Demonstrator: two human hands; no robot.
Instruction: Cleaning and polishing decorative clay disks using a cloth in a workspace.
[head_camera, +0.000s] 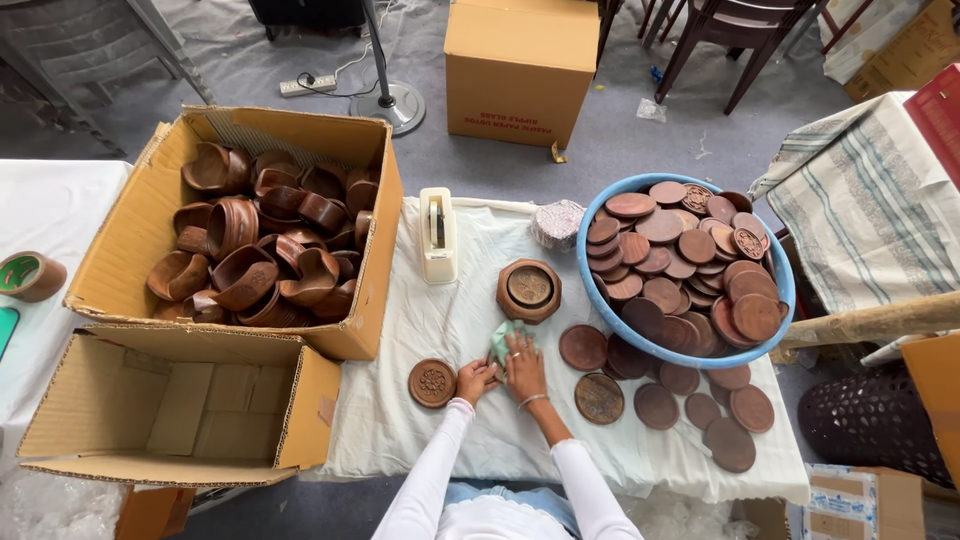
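The person's left hand (474, 380) and right hand (524, 366) lie side by side on a white cloth (450, 330) that covers the table. The right hand lies flat, fingers spread, pressing a pale green rag (500, 338). The left hand's fingers are curled; what they grip cannot be told.

Taking the rag as landmark: just left of it lies a carved wooden disc (432, 383). Just beyond it stands an octagonal wooden holder (529, 290) with a disc inside. Farther left beyond it sits a cream tape dispenser (438, 235). To its right a blue basin (684, 268) is heaped with round wooden discs, and loose discs (700, 405) lie on the cloth below the basin.

Far left of the rag, an open cardboard box (255, 225) holds curved wooden pieces; nearer the person an empty cardboard box (180, 405) stands open. Well beyond, a closed cardboard box (520, 65) sits on grey floor (620, 130), near a dark chair (735, 40) and a white power strip (307, 85).
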